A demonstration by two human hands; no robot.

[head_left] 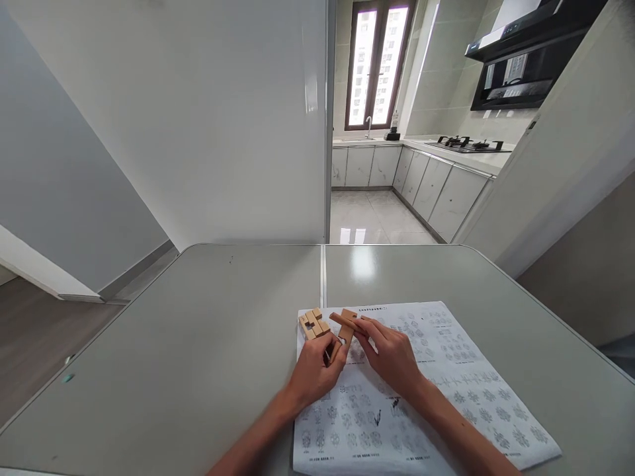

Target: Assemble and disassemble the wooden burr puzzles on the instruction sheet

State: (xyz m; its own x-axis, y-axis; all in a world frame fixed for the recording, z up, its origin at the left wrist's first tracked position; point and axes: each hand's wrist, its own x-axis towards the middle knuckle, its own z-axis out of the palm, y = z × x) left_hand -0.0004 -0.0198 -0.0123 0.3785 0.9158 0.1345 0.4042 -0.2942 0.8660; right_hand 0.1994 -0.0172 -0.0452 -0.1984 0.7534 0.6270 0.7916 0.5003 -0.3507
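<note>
My left hand [317, 367] is closed round the lower end of light wooden puzzle pieces [347, 332], which stand out between thumb and fingers. Pinched in the fingers of my right hand [391, 347] is a slim wooden stick [340, 320], laid across the top of those pieces. Just beyond my left knuckles a notched wooden block cluster [312, 322] rests on the sheet's upper left corner, with a dark square gap in its middle. Fingers partly hide the held pieces, so I cannot tell whether they interlock.
Under both hands lies a large printed paper sheet [476, 403] with rows of small puzzle diagrams. The grey table [198, 363] has a seam [323, 277] down its middle. Past its far edge are a white panel [238, 132] and a kitchen with a gas hob [469, 144].
</note>
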